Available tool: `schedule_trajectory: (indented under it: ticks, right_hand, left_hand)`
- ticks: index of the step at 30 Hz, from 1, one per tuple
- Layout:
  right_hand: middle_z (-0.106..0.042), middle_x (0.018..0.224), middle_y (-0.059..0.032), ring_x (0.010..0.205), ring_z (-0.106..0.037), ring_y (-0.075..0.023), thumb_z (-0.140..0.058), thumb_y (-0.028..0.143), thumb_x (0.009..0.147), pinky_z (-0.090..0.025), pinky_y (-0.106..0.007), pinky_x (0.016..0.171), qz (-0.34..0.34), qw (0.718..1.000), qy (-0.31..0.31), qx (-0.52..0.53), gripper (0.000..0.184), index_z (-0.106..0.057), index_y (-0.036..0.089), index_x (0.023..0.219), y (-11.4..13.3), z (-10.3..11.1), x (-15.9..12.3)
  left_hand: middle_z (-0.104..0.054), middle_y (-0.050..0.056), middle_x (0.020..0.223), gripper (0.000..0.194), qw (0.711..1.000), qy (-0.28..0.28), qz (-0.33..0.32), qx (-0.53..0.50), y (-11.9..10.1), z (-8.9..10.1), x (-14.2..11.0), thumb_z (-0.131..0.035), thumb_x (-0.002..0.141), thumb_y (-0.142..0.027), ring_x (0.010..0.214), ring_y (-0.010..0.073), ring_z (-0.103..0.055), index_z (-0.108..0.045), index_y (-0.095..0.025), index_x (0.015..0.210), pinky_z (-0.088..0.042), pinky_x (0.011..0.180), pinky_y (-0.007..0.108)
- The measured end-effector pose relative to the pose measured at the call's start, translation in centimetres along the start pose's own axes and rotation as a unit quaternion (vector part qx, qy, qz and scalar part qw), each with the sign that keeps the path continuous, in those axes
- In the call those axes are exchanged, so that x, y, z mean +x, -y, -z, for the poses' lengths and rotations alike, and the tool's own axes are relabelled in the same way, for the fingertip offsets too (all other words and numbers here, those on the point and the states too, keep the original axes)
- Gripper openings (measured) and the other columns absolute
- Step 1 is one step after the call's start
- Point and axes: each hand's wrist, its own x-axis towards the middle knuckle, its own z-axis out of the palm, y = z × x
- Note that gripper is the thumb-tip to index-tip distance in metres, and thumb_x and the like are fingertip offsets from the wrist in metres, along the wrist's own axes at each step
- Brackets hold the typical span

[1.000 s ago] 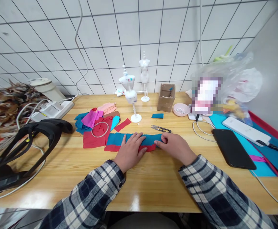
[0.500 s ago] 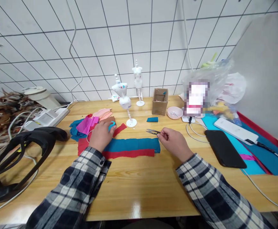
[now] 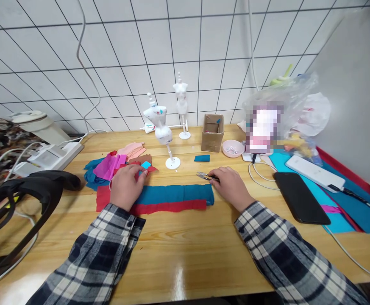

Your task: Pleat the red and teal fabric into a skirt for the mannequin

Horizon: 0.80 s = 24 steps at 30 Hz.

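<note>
**Glossy underneath, matt on top**

Across the lower middle of the frame, my pale yellow wooden tabletop is smooth and glossy, throwing back light. My long blue strip and my long red strip look like matt, slightly wrinkled cloth. My navy-and-white plaid sleeves are dull woven cloth. Right of centre, my small scissors show bare metal blades. Higher up, the front white dress form looks smooth plastic; the open brown box is matt cardboard. At upper right, the clear bag is shiny, crinkled plastic.
</note>
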Motion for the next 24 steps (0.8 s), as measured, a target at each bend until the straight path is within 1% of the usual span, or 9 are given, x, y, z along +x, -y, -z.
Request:
schedule_trajectory:
  ticks: [2,4,8,11,13,16,20,22,24]
  right_hand:
    - [-0.067,0.101,-0.0073,0.096,-0.055,-0.022,-0.061,0.025,0.088,-0.038,-0.032,0.085,-0.018,1.0,-0.003,0.014,0.024,-0.066,0.02,0.112,-0.4,-0.1,0.0]
    - [-0.065,0.099,-0.0079,0.095,-0.055,-0.0218,-0.058,0.021,0.088,-0.038,-0.031,0.085,-0.028,0.999,-0.004,0.02,0.027,-0.065,0.02,0.115,-0.7,-0.3,-0.1]
    - [-0.06,0.095,-0.0096,0.091,-0.054,-0.0222,-0.043,0.021,0.094,-0.04,-0.033,0.083,-0.03,0.998,-0.045,0.046,0.025,-0.067,0.017,0.101,-1.0,-0.2,-0.5]
    - [-0.061,0.095,-0.0092,0.09,-0.055,-0.0214,-0.035,0.029,0.097,-0.042,-0.033,0.081,-0.048,0.979,-0.112,0.162,0.029,-0.061,0.016,0.1,-0.5,0.5,-1.0]
    - [-0.062,0.09,-0.0066,0.083,-0.056,-0.0198,-0.033,0.041,0.098,-0.044,-0.032,0.075,-0.058,0.955,-0.075,0.28,0.037,-0.061,0.017,0.103,0.2,1.0,-1.5]
    - [-0.064,0.092,-0.0051,0.077,-0.057,-0.0181,-0.048,0.057,0.089,-0.045,-0.03,0.069,-0.035,0.914,0.054,0.401,0.048,-0.062,0.018,0.115,2.2,1.3,-2.4]
    - [-0.067,0.087,-0.0046,0.077,-0.059,-0.0191,-0.065,0.059,0.078,-0.047,-0.031,0.069,-0.005,0.865,0.124,0.486,0.053,-0.065,0.018,0.112,5.2,0.9,-3.5]
    - [-0.066,0.08,-0.0032,0.073,-0.058,-0.0178,-0.066,0.053,0.079,-0.047,-0.029,0.067,-0.024,0.865,0.112,0.488,0.039,-0.067,0.018,0.094,6.1,0.7,-3.8]
    - [-0.061,0.07,-0.0007,0.067,-0.055,-0.0153,-0.065,0.048,0.08,-0.044,-0.027,0.063,-0.046,0.88,0.091,0.464,0.031,-0.063,0.018,0.078,6.3,0.6,-3.9]
  left_hand:
    - [-0.069,0.008,0.108,0.031,0.989,-0.013,0.045,-0.138,-0.7,1.0,-0.6,-0.056,0.087,-0.046,0.103,0.028,-0.061,-0.068,-0.019,0.096,-0.046,0.092,0.042]
    - [-0.07,0.007,0.1,0.031,0.936,0.014,0.114,-0.334,-1.7,1.8,-1.3,-0.062,0.083,-0.048,0.097,0.0248,-0.064,-0.065,-0.019,0.093,-0.05,0.089,0.04]
    - [-0.071,0.005,0.089,0.03,0.708,0.205,0.205,-0.644,-4.2,1.7,-3.2,-0.073,0.076,-0.042,0.086,0.0197,-0.068,-0.059,-0.018,0.09,-0.056,0.08,0.037]
    - [-0.072,0.007,0.086,0.033,0.612,0.32,0.227,-0.686,-5.8,0.2,-4.7,-0.077,0.074,-0.038,0.073,0.0169,-0.068,-0.059,-0.015,0.089,-0.057,0.071,0.033]
    - [-0.071,0.007,0.081,0.033,0.599,0.343,0.231,-0.685,-6.6,-0.7,-5.4,-0.078,0.073,-0.038,0.071,0.0156,-0.067,-0.06,-0.014,0.084,-0.055,0.07,0.029]
    - [-0.071,0.006,0.079,0.032,0.594,0.38,0.212,-0.677,-7.3,-1.3,-6.2,-0.077,0.075,-0.04,0.07,0.0142,-0.066,-0.061,-0.014,0.083,-0.053,0.068,0.027]
    - [-0.071,0.007,0.082,0.034,0.58,0.425,0.174,-0.673,-7.7,-1.0,-6.7,-0.075,0.076,-0.044,0.075,0.0149,-0.065,-0.062,-0.014,0.085,-0.051,0.072,0.027]
    - [-0.071,0.007,0.084,0.035,0.599,0.434,0.155,-0.655,-7.8,-1.1,-6.8,-0.075,0.076,-0.045,0.074,0.0147,-0.065,-0.063,-0.014,0.085,-0.05,0.073,0.028]
    - [-0.072,0.007,0.087,0.038,0.646,0.423,0.124,-0.623,-7.8,-1.1,-6.9,-0.069,0.08,-0.051,0.077,0.0159,-0.064,-0.065,-0.014,0.088,-0.049,0.076,0.029]
